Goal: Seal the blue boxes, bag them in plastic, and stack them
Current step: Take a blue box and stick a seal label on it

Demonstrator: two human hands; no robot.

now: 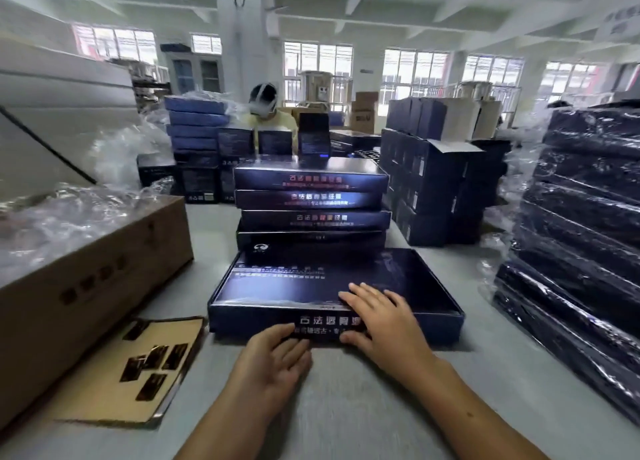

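Note:
A flat dark blue box (298,286) lies on the grey table (346,407) in front of me. My right hand (381,317) lies across its near edge, fingers straight on the lid and thumb against the front face. My left hand (273,359) touches the front face with straight fingers. Behind this box stands a stack of several more blue boxes (311,200). Blue boxes wrapped in clear plastic (581,224) are piled high at the right.
A sticker sheet (138,366) with several dark labels lies at the left front. A long brown carton (79,286) holding clear plastic bags (52,214) stands left. More blue boxes (433,189) are stacked behind on the right. Another person (266,113) works at the far side.

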